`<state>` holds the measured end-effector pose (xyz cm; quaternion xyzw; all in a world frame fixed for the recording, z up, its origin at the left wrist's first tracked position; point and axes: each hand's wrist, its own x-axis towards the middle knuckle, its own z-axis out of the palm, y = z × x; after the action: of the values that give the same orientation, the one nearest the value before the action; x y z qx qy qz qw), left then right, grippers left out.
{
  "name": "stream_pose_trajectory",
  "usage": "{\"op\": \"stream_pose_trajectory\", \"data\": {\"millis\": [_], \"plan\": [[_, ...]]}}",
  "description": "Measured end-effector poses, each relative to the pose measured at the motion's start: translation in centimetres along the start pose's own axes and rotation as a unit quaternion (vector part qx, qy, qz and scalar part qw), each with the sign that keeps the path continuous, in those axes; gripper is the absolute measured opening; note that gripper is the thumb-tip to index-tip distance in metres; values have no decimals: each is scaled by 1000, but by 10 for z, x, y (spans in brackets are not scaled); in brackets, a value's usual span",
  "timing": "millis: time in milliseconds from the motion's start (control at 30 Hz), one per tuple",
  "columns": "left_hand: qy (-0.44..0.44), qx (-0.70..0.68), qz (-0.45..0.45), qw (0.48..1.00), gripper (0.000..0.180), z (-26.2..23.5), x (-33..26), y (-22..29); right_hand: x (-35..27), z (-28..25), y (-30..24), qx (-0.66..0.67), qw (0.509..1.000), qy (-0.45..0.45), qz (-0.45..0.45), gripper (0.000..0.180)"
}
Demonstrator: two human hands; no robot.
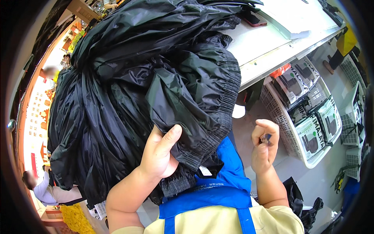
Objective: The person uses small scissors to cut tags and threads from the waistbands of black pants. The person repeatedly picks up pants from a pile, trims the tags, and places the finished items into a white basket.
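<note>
A big heap of shiny black thin fabric (113,89) spreads over the left and middle of the view. Nearest me is a piece with a gathered elastic edge (230,84). My left hand (159,152) grips a fold of this piece, thumb on top and fingers partly hidden behind it. A small white label (205,171) shows by the elastic edge. My right hand (265,146) is raised to the right, apart from the fabric. Its fingers curl round a small dark, bluish thing (265,138), too small to name.
A white worktable (253,48) stands beyond the fabric, with a phone (255,18) on it. Below its right side, a white plastic basket (282,130) holds flat printed packages (309,138). More baskets (350,124) line the far right. Other people (48,191) are at the left.
</note>
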<state>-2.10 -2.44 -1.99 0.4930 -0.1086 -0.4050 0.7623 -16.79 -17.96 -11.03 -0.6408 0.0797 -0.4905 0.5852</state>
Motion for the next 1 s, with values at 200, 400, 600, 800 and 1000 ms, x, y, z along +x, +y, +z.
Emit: {"op": "stream_pose_trajectory", "data": {"millis": [200, 400, 600, 800, 1000], "plan": [[-19, -6, -18, 1000, 41, 0, -3, 3, 8, -6, -12, -177, 973, -141, -38, 39], [-30, -3, -20, 999, 46, -1, -3, 3, 24, 0, -29, -320, 920, -211, -78, 41], [-29, 17, -19, 999, 48, -4, -2, 1, 26, 11, -37, -385, 900, -180, -101, 40], [-26, 0, -22, 999, 49, -6, -4, 1, 19, 7, -19, -247, 949, -176, -83, 33], [11, 25, 24, 999, 46, 3, -11, 3, 3, 29, 10, 253, 908, 73, 326, 24]]}}
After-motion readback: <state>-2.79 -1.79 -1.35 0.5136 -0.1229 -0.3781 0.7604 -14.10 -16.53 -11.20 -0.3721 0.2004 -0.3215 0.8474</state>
